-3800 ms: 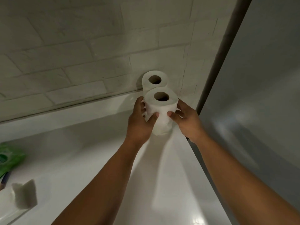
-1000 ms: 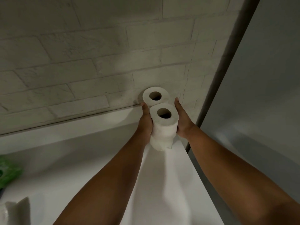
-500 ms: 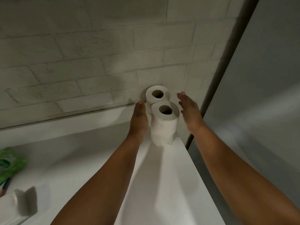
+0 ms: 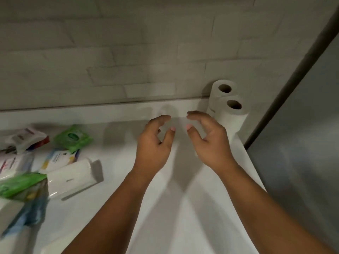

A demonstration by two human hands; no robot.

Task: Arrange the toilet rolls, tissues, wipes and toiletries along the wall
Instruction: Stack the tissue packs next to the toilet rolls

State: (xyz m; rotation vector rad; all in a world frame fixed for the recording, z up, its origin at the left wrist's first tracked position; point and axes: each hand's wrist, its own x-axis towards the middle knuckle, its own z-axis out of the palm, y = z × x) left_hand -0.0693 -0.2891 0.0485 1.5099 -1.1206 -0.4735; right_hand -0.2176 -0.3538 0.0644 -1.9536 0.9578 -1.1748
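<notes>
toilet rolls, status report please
Left grip and right grip open, empty, off the rolls. Back roll and front roll upright in the corner by the wall. Packs loose at left, nothing blocking.

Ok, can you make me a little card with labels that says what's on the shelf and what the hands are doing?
toilet rolls: two, upright, one in front of the other, in the corner by the wall
left hand: over the counter, loosely curled, holding nothing
right hand: near the rolls, loosely curled, holding nothing
green wipes pack: out on the counter, left side
white tissue pack: lying in front of the wipes
left to do: the left-side packs are jumbled, not yet lined up
</notes>
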